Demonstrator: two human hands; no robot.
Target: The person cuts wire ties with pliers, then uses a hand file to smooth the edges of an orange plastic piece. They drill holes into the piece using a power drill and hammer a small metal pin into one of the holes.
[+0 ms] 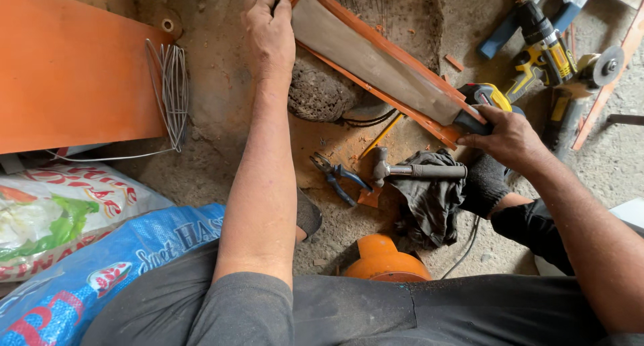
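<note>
Left hand [270,34] clamps orange frame [376,64] top; right hand [506,135] grips power tool [484,99] at lower corner; best keep frame steady on rock [322,91].

Evenly lit by soft daylight, with faint shadows, no glare, sharp at centre, perhaps slightly stretched and softened toward the edges.

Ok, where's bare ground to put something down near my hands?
Bare dirt lies between the wire coil and the left forearm, and below the pliers beside the orange cylinder. It is crowded around the hammer, dark rag and the drill.
</note>
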